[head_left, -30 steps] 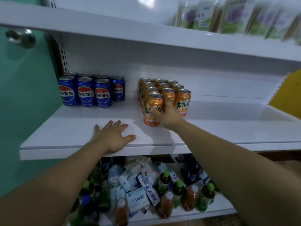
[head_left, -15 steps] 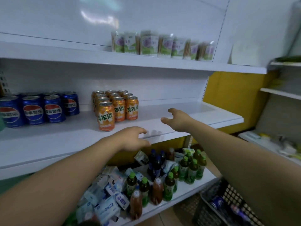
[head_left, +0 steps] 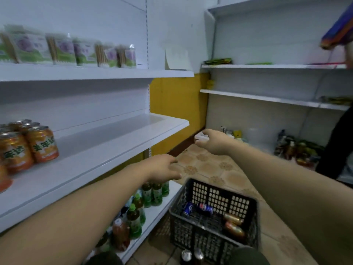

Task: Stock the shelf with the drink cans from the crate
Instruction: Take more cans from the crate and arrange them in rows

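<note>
Crate, black perforated plastic [head_left: 215,196]: stands on the patterned tile floor [head_left: 208,167], just beside the foot of the shelving, below both outstretched forearms.

Contents of crate: two blue drink cans [head_left: 205,208] on their sides near the far left corner. Two loose orange cans [head_left: 234,228] lie on their sides toward the right wall.

Shelf, white metal, middle tier [head_left: 118,138]: shelved orange cans [head_left: 42,144], upright, packed tight at the left end and partly cut off by the picture edge.

Left hand [head_left: 164,169]: in the air just past the front edge of the middle tier, above the bottles. Fingers relaxed and slightly bent, holding nothing.

Right hand [head_left: 212,141]: farther out, over the floor, well above the crate. Thumb and fingers loosely curved and apart, holding nothing.

Bottom tier: green-capped drink bottles [head_left: 150,195], upright in rows.

Top tier: blurred green and purple packets [head_left: 63,51], standing in a row.
</note>
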Tool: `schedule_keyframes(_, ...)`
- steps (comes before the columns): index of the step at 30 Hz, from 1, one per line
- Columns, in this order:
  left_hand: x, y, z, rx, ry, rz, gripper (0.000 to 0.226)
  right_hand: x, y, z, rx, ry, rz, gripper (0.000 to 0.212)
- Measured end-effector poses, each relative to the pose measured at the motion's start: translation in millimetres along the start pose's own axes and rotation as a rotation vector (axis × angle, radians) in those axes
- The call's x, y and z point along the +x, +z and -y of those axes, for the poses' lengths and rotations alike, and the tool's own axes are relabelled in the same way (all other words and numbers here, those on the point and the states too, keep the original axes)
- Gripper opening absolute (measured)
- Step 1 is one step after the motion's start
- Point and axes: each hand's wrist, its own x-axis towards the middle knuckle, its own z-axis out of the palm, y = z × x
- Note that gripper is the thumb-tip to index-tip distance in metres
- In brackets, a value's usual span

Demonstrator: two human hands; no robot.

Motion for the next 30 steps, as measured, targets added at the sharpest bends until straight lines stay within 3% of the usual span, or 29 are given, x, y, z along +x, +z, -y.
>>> schedule_keyframes(7,50,40,-18,-0.045,0.182,0.142,0.066,4,28,-62,-0.009,0.231,0.02,0.073)
schedule_keyframes(9,66,55,-14,-0.081,0.207,0.197,0.057,11,43,-74,-0.011,0.274,0.044,0.073)
schedule_keyframes(13,98,90,1,-0.081,0.206,0.298,0.061,32,71,-94,-0.042,0.31,0.113,0.073)
schedule_keyframes(23,207,182,66,-0.07,0.023,0.487,0.061,135,166,-159,0.047,0.335,0.328,0.052)
schedule_keyframes(30,303,259,119,-0.041,-0.06,0.456,0.066,222,279,-216,0.126,0.39,0.496,0.058)
